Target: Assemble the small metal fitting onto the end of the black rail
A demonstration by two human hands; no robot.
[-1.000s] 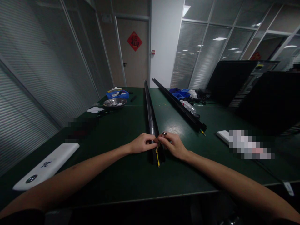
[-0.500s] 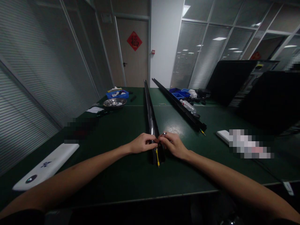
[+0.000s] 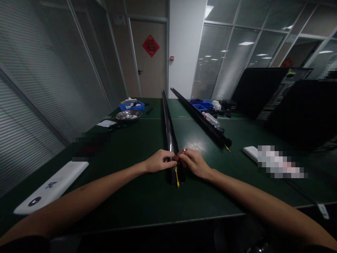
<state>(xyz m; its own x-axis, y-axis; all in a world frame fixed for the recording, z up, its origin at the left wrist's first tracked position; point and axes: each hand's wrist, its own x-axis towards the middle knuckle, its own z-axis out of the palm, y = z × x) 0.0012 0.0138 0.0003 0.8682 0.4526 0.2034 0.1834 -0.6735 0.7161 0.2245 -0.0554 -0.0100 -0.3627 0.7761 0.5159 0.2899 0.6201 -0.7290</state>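
Note:
A long black channel-shaped rail (image 3: 168, 126) lies lengthwise on the green table, its near end between my hands. A short yellow wire (image 3: 177, 177) with a terminal at its tip sticks out of that end toward me. My left hand (image 3: 161, 161) is closed at the rail's left side, thumb and fingers pinched over the channel. From the right, my right hand (image 3: 194, 161) is closed too, its fingertips meeting the left ones; a ring shows on one finger. Whatever small part sits between the fingertips is hidden.
A second black rail (image 3: 201, 121) lies to the right, near a plastic bottle (image 3: 211, 120) and blue bins (image 3: 199, 107). At the back left are a metal bowl (image 3: 129, 116) and a blue basket (image 3: 131, 106). White devices (image 3: 56, 184) lie at both sides of the green table (image 3: 131, 207).

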